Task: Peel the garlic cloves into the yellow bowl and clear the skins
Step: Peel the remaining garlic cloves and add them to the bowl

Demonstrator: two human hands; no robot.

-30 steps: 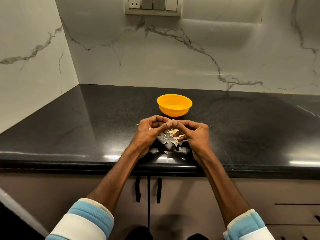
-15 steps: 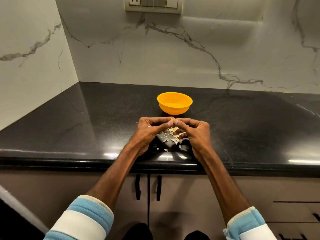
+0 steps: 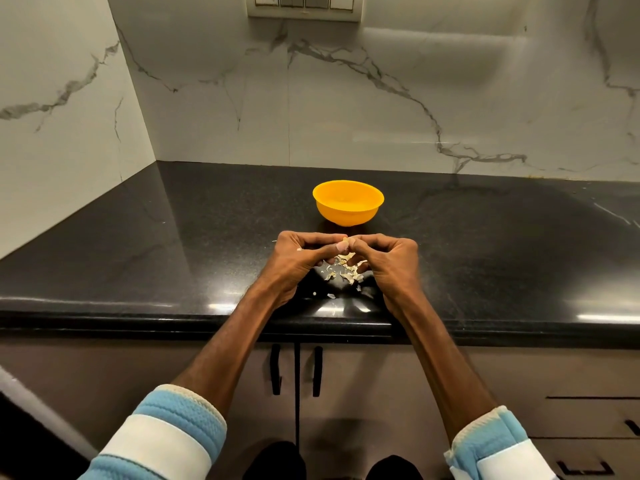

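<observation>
A yellow bowl stands on the black counter, just beyond my hands. My left hand and my right hand meet fingertip to fingertip above the counter, both with curled fingers pinching a small garlic clove between them. Only a pale sliver of the clove shows. Below the hands lies a scatter of papery garlic skins on the counter, with a few flecks nearer the front edge.
The counter runs into a corner at the left, where marble walls meet. A switch panel sits high on the back wall. Cabinet doors with black handles hang below the counter's front edge.
Both hands have stayed together on the clove, with small finger shifts. The view has tilted slightly, so everything sits a little higher in the frame.
</observation>
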